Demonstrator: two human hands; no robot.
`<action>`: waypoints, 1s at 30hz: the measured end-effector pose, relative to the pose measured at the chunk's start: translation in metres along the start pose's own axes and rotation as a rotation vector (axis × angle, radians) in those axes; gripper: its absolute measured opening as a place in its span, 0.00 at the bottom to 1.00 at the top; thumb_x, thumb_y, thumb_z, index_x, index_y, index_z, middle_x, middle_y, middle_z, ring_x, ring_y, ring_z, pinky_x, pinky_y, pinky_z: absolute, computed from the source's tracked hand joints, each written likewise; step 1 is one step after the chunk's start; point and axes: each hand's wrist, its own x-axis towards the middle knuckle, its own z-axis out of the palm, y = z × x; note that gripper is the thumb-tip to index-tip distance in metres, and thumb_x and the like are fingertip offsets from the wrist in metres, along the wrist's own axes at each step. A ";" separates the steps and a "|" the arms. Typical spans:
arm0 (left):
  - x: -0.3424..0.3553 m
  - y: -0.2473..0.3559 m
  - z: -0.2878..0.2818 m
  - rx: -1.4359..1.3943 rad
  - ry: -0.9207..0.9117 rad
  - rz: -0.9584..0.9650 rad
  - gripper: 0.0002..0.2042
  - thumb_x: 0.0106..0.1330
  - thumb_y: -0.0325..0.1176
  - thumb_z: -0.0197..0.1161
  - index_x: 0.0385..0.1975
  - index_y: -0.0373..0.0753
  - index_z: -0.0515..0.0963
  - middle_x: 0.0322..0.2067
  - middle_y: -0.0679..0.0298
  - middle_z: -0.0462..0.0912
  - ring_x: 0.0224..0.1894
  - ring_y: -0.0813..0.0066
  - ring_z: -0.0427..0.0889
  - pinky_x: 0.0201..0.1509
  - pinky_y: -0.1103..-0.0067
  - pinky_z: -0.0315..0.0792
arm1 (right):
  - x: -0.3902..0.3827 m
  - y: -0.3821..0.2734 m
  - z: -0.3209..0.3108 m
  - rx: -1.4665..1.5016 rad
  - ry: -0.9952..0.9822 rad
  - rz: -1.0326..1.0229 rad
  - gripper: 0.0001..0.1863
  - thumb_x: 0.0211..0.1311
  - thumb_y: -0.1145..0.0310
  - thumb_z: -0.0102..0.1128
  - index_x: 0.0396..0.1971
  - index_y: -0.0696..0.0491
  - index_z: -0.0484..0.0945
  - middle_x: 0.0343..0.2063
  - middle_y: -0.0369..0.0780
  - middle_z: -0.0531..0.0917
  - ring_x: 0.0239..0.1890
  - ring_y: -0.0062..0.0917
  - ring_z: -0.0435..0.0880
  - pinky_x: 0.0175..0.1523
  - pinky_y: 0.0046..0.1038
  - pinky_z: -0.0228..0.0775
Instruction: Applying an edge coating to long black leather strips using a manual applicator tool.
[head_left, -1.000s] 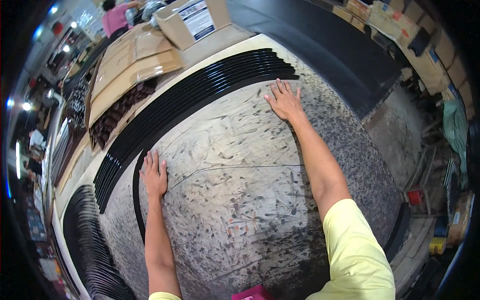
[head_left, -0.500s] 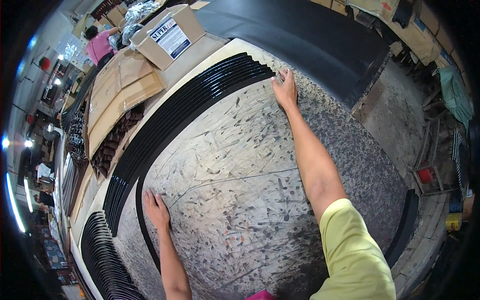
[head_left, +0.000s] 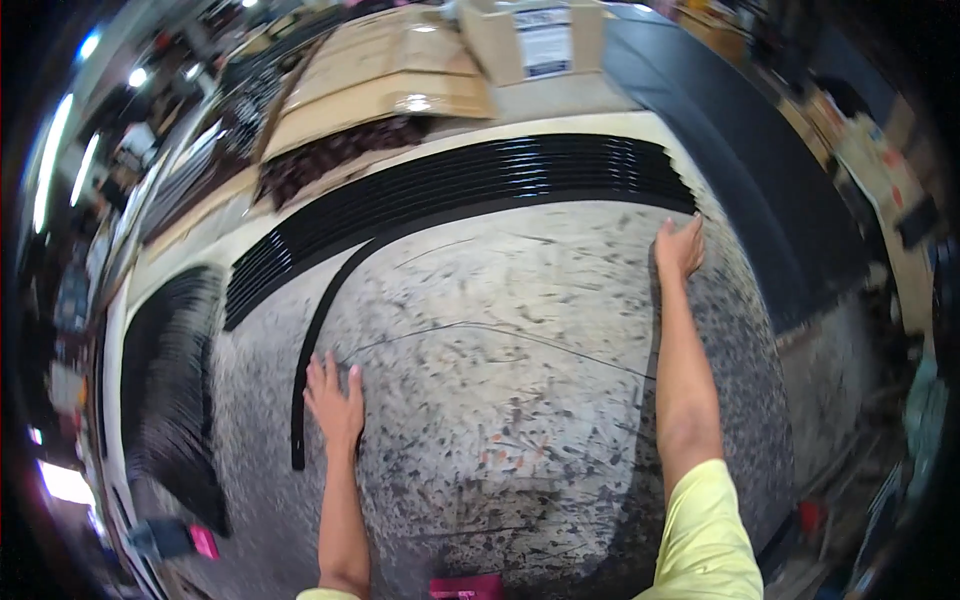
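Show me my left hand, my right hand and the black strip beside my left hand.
Left hand (head_left: 337, 402): head view, back of the hand.
Right hand (head_left: 680, 250): head view, back of the hand.
Black strip (head_left: 312, 330): head view, middle of its length.

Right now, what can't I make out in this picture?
In the head view:
Right hand: its back hides whether it grips the long black strips.
Bottom pink object: cut off by the lower edge.
Cardboard box: top cut off by the upper edge.
Left strip pile: too blurred to count.
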 end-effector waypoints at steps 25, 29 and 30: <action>0.147 -0.164 -0.009 0.095 -0.052 0.094 0.33 0.70 0.67 0.39 0.72 0.61 0.57 0.75 0.66 0.51 0.77 0.59 0.47 0.73 0.40 0.36 | -0.289 -0.275 0.079 -0.099 -0.695 -1.073 0.33 0.71 0.40 0.36 0.68 0.42 0.66 0.73 0.36 0.57 0.76 0.41 0.49 0.74 0.59 0.36; 0.144 -0.202 -0.016 0.092 -0.052 0.029 0.35 0.68 0.69 0.38 0.73 0.61 0.56 0.75 0.66 0.50 0.76 0.59 0.47 0.73 0.41 0.36 | -0.295 -0.272 0.077 -0.073 -0.724 -1.064 0.33 0.71 0.40 0.37 0.67 0.43 0.67 0.73 0.36 0.59 0.76 0.41 0.50 0.74 0.59 0.36; 0.144 -0.202 -0.016 0.092 -0.035 0.037 0.36 0.68 0.70 0.37 0.73 0.61 0.56 0.75 0.66 0.50 0.76 0.59 0.47 0.74 0.42 0.36 | -0.293 -0.270 0.077 -0.066 -0.743 -1.062 0.33 0.71 0.41 0.37 0.67 0.43 0.67 0.72 0.37 0.60 0.76 0.41 0.51 0.74 0.59 0.36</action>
